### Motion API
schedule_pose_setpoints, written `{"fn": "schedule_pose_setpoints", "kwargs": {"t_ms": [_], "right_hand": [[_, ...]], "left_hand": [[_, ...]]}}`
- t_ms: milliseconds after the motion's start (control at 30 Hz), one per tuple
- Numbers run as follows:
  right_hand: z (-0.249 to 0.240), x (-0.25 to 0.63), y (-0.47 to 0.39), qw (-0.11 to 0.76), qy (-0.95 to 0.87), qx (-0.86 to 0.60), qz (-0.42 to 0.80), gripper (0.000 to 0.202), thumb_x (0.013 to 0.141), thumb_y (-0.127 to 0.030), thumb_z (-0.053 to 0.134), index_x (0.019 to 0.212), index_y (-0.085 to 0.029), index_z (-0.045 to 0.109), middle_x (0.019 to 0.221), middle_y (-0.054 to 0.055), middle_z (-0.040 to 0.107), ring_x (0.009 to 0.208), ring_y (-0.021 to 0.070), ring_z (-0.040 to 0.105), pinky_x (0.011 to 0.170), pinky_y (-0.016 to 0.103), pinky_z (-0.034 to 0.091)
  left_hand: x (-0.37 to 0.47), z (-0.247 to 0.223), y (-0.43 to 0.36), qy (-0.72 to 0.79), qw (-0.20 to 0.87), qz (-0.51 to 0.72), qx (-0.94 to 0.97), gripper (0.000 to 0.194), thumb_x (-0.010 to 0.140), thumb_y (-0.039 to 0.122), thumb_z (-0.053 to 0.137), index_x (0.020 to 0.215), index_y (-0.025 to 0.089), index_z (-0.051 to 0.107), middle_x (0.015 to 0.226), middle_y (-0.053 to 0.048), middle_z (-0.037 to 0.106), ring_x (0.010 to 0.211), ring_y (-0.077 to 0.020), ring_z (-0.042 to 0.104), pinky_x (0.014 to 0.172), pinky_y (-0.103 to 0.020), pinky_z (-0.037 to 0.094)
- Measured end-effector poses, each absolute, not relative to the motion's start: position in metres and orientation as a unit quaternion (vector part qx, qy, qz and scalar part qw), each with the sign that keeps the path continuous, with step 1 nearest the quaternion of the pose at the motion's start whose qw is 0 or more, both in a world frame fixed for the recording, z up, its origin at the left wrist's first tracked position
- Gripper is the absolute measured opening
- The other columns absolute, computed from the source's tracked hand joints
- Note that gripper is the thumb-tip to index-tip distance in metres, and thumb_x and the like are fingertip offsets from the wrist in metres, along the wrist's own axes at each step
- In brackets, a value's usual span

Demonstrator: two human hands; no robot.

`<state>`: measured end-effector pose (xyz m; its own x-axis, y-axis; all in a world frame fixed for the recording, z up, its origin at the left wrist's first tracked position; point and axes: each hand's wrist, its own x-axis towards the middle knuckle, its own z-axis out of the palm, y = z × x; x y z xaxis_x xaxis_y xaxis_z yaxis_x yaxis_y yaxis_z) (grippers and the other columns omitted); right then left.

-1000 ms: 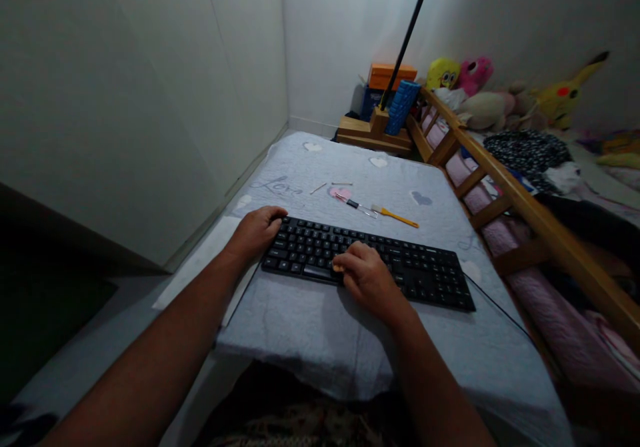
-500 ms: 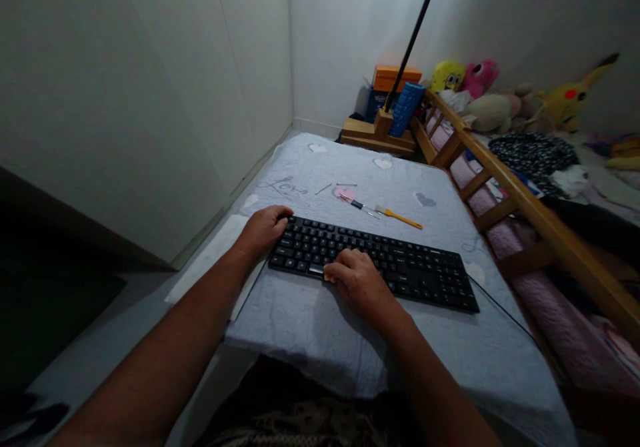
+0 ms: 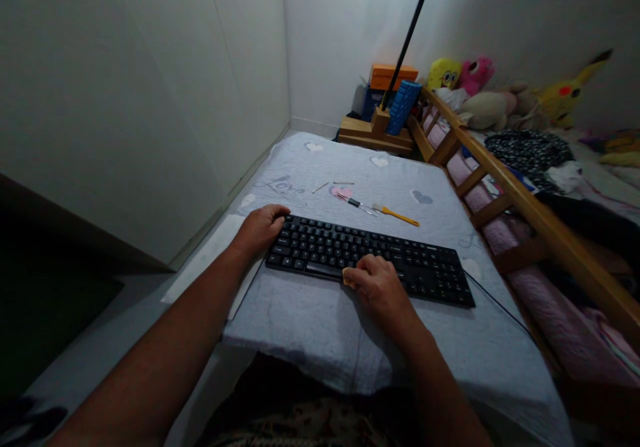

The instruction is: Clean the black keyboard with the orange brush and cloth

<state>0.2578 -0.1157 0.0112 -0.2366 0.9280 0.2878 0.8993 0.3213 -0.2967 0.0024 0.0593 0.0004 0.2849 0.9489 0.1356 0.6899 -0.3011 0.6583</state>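
A black keyboard lies on the cloth-covered table. At its upper left corner, my left hand is closed on the keyboard's edge. My right hand pinches a small yellowish piece, mostly hidden by the fingers, against the keyboard's front edge just right of the space bar. Behind the keyboard lie a yellow-handled brush, a thin tool with a black middle and two cotton swabs.
White paper lies under my left forearm. A cable runs off the keyboard's right end. The wooden bed rail borders the table on the right, with plush toys beyond. A lamp pole stands behind the table.
My right hand has slid right along the keyboard's front edge with the yellowish piece, uncovering more of the space bar. My left hand stays at the keyboard's left end.
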Motion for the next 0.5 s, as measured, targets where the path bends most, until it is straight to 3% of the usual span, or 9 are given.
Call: {"fn": "schedule_pose_setpoints", "kwargs": {"t_ms": [500], "right_hand": [[0.009,0.293,-0.132,0.226,-0.752,-0.619,0.024,0.029,0.087,0.0,0.059,0.097,-0.022,0.075,0.085,0.005,0.06,0.082,0.0201,0.053,0.073,0.034,0.038]], "left_hand": [[0.003,0.001,0.06,0.54,0.237,0.252,0.767,0.041,0.084,0.032,0.047,0.112,0.019,0.074,0.116,-0.009,0.076,0.108,-0.0268,0.068,0.104,-0.04,0.049]]}}
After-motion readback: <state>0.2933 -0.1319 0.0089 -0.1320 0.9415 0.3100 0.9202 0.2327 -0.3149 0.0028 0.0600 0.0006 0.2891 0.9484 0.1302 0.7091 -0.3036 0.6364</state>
